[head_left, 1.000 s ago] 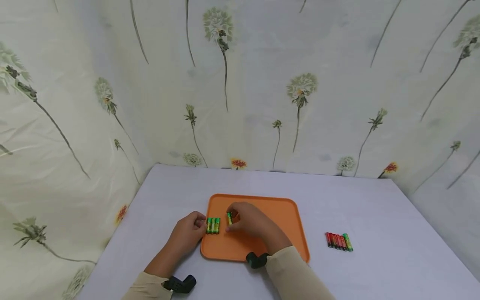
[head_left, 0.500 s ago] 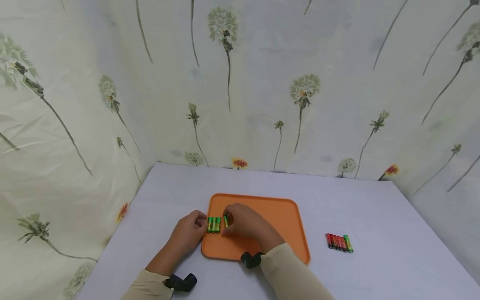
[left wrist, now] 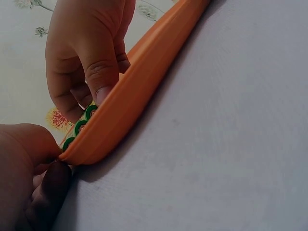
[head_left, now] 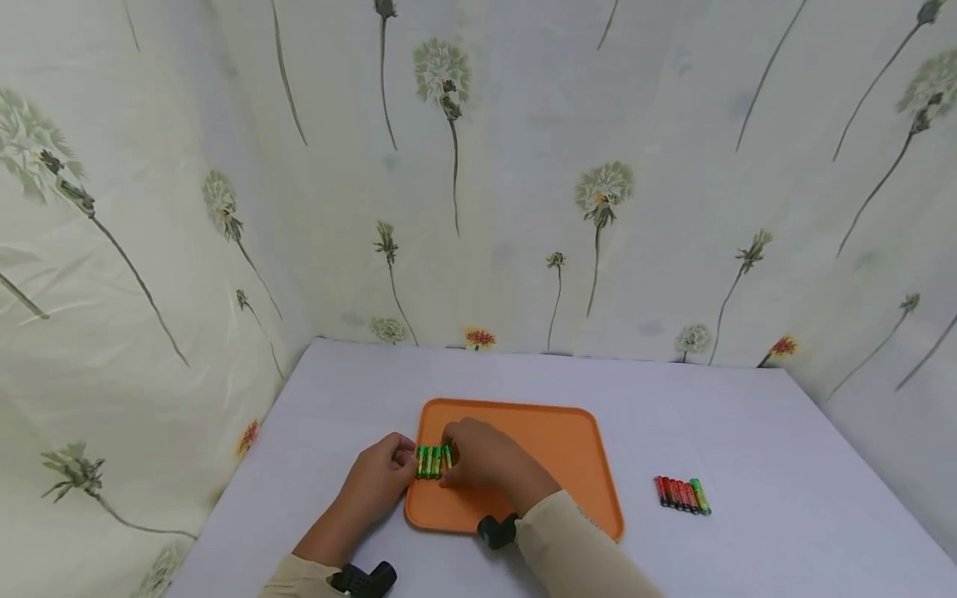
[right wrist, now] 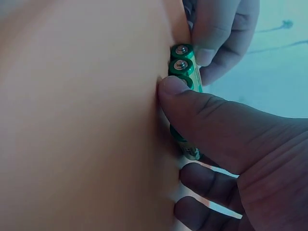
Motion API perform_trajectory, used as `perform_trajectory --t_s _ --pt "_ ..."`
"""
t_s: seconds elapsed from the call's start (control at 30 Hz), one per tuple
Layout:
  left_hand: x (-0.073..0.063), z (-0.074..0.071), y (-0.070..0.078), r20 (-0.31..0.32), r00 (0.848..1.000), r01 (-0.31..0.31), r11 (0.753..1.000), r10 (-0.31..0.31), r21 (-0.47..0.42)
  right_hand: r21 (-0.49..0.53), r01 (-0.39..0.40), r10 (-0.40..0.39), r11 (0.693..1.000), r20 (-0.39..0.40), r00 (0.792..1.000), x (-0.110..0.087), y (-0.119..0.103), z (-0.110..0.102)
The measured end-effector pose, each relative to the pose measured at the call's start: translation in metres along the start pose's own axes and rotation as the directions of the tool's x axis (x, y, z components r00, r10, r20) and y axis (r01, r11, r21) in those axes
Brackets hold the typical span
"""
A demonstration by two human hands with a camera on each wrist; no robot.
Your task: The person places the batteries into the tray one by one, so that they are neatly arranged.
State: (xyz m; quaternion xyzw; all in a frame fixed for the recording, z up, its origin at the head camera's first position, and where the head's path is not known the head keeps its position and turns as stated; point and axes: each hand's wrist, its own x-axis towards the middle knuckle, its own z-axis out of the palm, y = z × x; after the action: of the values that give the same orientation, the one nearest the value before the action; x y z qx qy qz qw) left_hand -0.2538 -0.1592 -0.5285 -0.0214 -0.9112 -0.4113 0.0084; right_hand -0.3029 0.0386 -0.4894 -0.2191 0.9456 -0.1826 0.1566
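A row of green batteries [head_left: 429, 462] lies at the left side of an orange tray [head_left: 538, 440]. My left hand [head_left: 383, 475] pinches the tray's left rim beside the row; in the left wrist view its thumb and a finger meet at the rim. From the right, my right hand [head_left: 486, 458] holds another green battery [head_left: 449, 456] between thumb and fingers, close against the row. The right wrist view shows the right thumb [right wrist: 175, 85] over the row's end, hiding part of the batteries [right wrist: 181, 65].
To the right of the tray, several red batteries [head_left: 676, 494] lie side by side on the white table [head_left: 748, 432], with a green battery [head_left: 700, 497] at the end. A cloth with printed dandelions [head_left: 523, 166] hangs behind and at the sides.
My right hand has moved left with the green battery, narrowing the gap to the row. The left hand keeps its place at the rim. The head view has shifted slightly.
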Motion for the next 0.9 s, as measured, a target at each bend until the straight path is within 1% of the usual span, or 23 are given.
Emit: perform_trajectory --t_s 0.17,0.33,0.47,0.57,0.9 --pt "0.0012 -0.0008 0.0 -0.006 1.0 -0.01 1.0 0.01 0.001 -0.035 -0.007 0.006 0.999 -0.006 1.0 0.0015 -0.0046 -0.002" --pt "0.0004 -0.0002 -0.0032 0.005 1.0 0.001 1.0 -0.001 0.008 -0.016 -0.02 0.02 1.0 0.013 1.0 0.0013 -0.0086 -0.0014" --pt "0.0007 0.0012 -0.0043 0.01 1.0 -0.007 1.0 0.007 0.009 -0.002 -0.045 0.045 0.999 0.024 0.999 0.0011 -0.0087 -0.0006" --pt "0.0017 0.0012 -0.0036 0.006 1.0 -0.014 1.0 0.014 0.006 0.0 -0.051 0.051 0.999 0.022 0.998 0.0014 -0.0073 -0.0001" --pt "0.0024 0.0013 -0.0055 -0.006 1.0 -0.014 1.0 0.014 0.0 0.018 -0.019 0.018 1.0 0.016 1.0 0.0013 -0.0053 0.0013"
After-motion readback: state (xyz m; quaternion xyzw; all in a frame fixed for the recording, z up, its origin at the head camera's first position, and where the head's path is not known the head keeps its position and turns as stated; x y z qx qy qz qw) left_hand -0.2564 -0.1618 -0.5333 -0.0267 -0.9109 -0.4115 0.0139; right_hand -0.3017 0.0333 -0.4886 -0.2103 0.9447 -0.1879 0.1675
